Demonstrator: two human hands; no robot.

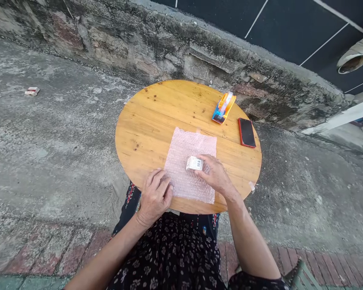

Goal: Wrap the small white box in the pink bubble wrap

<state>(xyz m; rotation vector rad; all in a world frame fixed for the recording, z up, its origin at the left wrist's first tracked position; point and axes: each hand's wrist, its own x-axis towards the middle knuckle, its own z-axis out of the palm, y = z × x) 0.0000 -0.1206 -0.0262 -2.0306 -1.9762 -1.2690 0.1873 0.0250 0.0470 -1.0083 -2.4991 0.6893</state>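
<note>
In the head view, the right hand (215, 175) holds a small white box (194, 163) between thumb and fingers, above a bubble-wrap sheet (189, 146). The left hand (155, 193) rests at the sheet's left edge, fingers loosely bent; whether they pinch it, I cannot tell. Beyond the right hand, the wooden surface (145, 129) carries a tape dispenser (224, 108) and, farther right, a phone (247, 133).

Room to pass lies far left on the round wooden table (142, 125); the tape dispenser (224, 108) and smartphone (247, 133) obstruct its far right, the small box (194, 163) its middle.
</note>
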